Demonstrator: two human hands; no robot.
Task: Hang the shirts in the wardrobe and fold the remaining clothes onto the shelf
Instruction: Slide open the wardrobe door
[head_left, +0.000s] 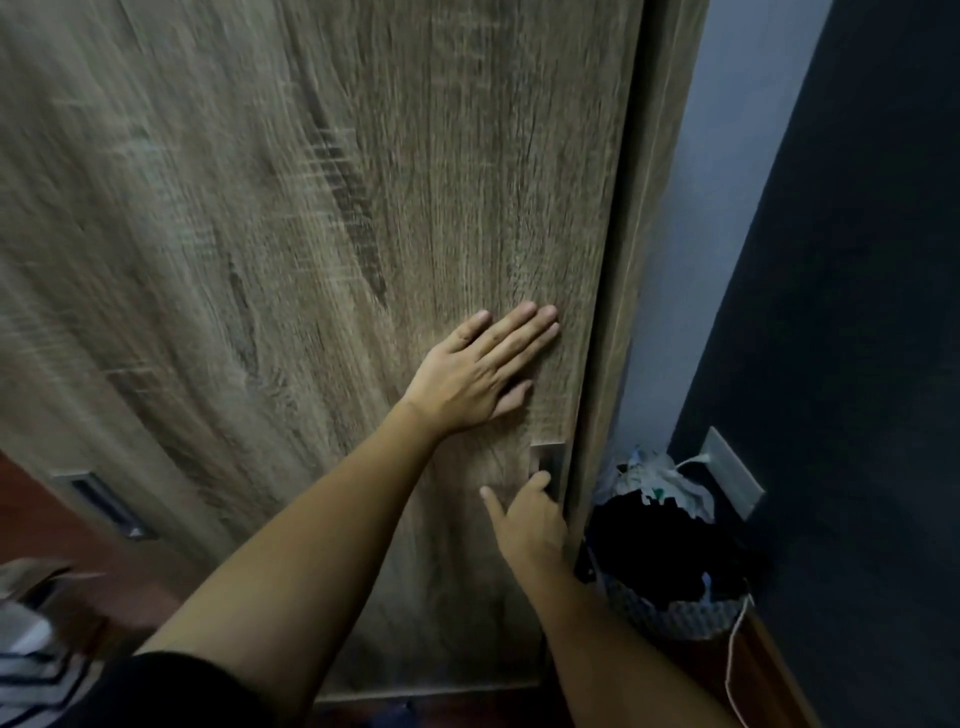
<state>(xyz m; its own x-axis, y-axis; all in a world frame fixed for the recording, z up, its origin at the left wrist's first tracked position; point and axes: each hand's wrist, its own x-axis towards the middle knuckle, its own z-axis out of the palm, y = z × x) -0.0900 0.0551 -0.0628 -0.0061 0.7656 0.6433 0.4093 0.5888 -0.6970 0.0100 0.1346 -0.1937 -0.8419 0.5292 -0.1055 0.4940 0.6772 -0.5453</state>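
A wood-grain sliding wardrobe door (322, 249) fills the view, and nothing shows of the wardrobe's inside. My left hand (480, 371) lies flat on the door with straight fingers, near its right edge. Below it, my right hand (530, 512) has its fingers hooked into the recessed metal handle (546, 460) at the door's right edge, thumb sticking out to the left. A basket (670, 613) holding dark and light clothes stands on the floor to the right of the wardrobe.
A second recessed handle (98, 501) sits at lower left on another door panel. A dark wall (857, 312) with a socket plate (732, 473) and a white cable (735, 639) rises at right. Striped fabric (31, 670) shows at bottom left.
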